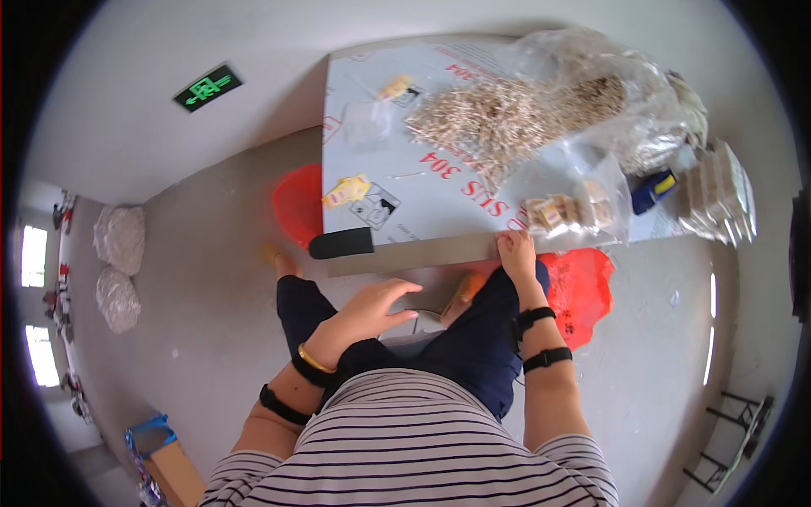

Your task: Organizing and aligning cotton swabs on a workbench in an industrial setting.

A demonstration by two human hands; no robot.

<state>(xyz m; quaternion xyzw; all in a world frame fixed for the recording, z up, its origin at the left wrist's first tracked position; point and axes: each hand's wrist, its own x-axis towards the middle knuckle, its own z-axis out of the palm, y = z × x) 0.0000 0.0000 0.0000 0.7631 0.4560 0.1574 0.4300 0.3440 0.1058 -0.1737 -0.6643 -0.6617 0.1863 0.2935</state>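
My left hand hovers over my lap, short of the table's front edge. Its thumb and fingers are apart, with nothing between them. At the edge of the table, my right hand has its fingers bent and close together; what they hold, if anything, is too small to make out. Just beyond it lies a clear plastic bag with several small packets. Farther back spreads a heap of thin pale sticks that look like cotton swabs. Yellow paper labels lie toward the table's left side.
A black flat piece juts over the front left edge. A blue and yellow tool lies near stacked packs on the right. A red tub stands left of the table. A red bag hangs below my right side.
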